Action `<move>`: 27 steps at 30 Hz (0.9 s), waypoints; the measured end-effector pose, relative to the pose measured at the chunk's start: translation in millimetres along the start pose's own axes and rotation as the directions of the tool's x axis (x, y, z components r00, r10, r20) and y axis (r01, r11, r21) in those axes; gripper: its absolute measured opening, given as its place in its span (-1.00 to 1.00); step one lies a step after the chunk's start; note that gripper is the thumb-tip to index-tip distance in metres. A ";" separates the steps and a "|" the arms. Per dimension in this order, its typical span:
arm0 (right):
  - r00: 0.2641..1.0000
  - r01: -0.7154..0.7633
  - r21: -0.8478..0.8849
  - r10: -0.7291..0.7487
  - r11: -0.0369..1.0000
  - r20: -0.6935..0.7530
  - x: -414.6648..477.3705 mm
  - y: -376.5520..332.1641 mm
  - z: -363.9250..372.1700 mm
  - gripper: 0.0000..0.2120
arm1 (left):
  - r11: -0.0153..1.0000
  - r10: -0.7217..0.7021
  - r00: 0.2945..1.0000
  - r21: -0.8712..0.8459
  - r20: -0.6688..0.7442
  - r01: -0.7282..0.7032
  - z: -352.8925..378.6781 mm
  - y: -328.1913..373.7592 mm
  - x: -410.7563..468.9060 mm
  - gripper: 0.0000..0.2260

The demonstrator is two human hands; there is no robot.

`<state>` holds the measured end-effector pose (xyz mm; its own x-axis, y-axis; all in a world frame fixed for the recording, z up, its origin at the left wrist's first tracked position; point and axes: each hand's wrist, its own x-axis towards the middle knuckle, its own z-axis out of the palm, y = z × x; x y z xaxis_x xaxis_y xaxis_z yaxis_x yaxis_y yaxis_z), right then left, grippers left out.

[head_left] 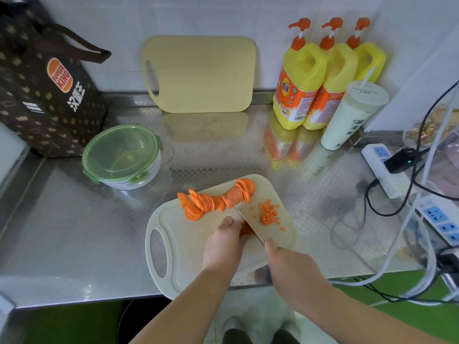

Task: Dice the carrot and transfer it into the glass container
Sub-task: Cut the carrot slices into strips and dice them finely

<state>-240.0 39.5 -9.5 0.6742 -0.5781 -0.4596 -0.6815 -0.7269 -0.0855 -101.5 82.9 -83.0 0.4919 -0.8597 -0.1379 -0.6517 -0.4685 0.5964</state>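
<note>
Left hand over carrot pieces, knife just beside.

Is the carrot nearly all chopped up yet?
Not yet. Done: a small pile of dice on the cutting board. In hand: the left hand steadies some carrot while the right hand cuts it with the knife. Left: a long row of slices, and the glass container holds no carrot.

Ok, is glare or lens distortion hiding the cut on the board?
Head view: the steel counter throws glare and mirrors the yellow bottles, but the cutting board is matte and evenly lit; wide-angle bending shows toward the edges; knife and diced carrot read slightly soft; the left hand covers the carrot being cut.
</note>
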 end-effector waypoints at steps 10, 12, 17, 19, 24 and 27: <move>0.990 -0.121 0.276 0.137 0.954 -0.042 -4.7 19.5 0.2 -0.77 | 0.999 0.011 0.999 -0.051 -0.035 -0.013 -3.0 2.9 -4.2 -0.82; 0.992 -0.092 0.230 0.111 0.969 -0.068 -9.0 19.9 -1.9 -0.76 | 0.997 0.008 0.999 -0.072 -0.041 -0.011 -3.8 3.1 -4.8 -0.81; 0.997 -0.043 0.121 0.051 0.992 -0.061 -16.1 11.2 -6.2 -0.82 | 0.995 0.002 0.999 -0.103 -0.050 -0.007 -8.6 1.2 -7.2 -0.82; 0.997 -0.040 0.104 0.047 0.994 -0.061 -16.4 8.9 -3.7 -0.81 | 0.993 0.003 0.998 -0.115 -0.063 -0.010 -9.2 0.0 -8.4 -0.83; 0.998 -0.022 0.081 0.027 0.996 -0.062 -15.7 5.9 0.2 -0.81 | 0.995 -0.008 0.997 -0.102 -0.079 -0.001 -8.3 1.4 -8.6 -0.88; 0.999 -0.007 0.083 0.011 0.997 -0.053 -16.5 4.4 -2.5 -0.85 | 0.995 -0.009 0.996 -0.097 -0.090 0.001 -6.5 2.5 -7.8 -0.87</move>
<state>-253.4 44.9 -0.1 0.6805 -0.6050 -0.4135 -0.7074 -0.6895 -0.1554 -103.2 89.9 -75.2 0.5478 -0.8335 -0.0718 -0.5925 -0.4472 0.6701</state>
